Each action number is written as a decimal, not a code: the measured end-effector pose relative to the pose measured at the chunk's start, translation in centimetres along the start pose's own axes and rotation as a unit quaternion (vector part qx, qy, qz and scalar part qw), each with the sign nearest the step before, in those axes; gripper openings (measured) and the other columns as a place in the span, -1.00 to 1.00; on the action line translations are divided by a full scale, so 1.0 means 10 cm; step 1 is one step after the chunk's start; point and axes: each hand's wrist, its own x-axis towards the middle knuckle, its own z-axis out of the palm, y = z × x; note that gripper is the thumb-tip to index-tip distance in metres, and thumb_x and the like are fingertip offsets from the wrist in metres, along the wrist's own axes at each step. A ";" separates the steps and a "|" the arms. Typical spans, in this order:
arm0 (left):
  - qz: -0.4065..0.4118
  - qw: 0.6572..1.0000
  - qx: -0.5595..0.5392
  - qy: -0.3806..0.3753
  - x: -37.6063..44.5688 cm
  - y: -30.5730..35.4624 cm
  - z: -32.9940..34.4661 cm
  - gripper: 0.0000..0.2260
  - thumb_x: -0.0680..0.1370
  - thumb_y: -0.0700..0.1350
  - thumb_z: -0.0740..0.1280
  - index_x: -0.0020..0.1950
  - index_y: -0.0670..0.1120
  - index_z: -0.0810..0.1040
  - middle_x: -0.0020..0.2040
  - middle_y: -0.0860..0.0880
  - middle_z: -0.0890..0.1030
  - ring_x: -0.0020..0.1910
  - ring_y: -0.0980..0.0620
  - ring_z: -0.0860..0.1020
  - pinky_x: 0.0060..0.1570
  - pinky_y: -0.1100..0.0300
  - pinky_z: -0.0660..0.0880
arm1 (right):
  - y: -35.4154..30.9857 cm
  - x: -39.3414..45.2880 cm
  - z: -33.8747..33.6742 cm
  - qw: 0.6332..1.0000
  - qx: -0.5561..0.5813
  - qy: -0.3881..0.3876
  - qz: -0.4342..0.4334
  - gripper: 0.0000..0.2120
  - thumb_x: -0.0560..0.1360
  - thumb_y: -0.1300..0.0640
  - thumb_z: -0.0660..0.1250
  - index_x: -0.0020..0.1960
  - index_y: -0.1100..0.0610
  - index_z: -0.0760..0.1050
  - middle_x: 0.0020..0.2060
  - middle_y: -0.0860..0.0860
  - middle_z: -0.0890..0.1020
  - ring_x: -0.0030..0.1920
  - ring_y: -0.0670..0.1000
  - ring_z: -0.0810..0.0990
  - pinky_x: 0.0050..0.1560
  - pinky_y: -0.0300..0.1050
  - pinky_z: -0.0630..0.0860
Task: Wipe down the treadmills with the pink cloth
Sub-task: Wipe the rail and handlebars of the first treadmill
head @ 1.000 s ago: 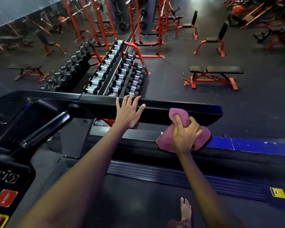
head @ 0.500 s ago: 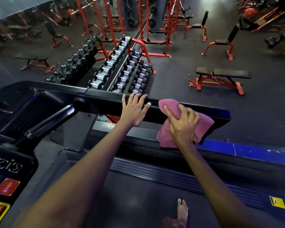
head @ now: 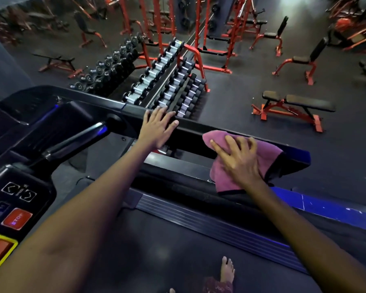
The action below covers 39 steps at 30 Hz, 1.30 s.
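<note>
Right hand (head: 239,157) has gone from bunching the cloth (head: 264,159) to pressing it flat-fingered on the rail (head: 190,127); left hand (head: 156,130) rests open there, bracing.

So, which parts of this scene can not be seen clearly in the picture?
All from the head view:
- The handrail surface under the pink cloth: covered by the cloth and the right hand.
- The console: cut off by the left edge; the small button symbols are too blurred to read.
- The person's bare foot: partly cut off at the bottom edge.
- The dumbbells: weight markings too small to read.
</note>
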 end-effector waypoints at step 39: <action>-0.043 0.999 -0.017 -0.004 -0.14 -0.64 -0.13 -0.57 0.65 0.11 -0.05 0.52 0.16 0.02 0.56 -0.01 -0.04 0.53 -0.04 -0.16 0.46 -0.01 -0.25 | -0.34 0.53 0.21 0.968 0.009 -0.185 -0.171 -0.48 0.48 0.22 0.04 0.45 0.10 0.25 0.45 0.01 0.29 0.03 0.16 0.32 -0.03 0.06 0.26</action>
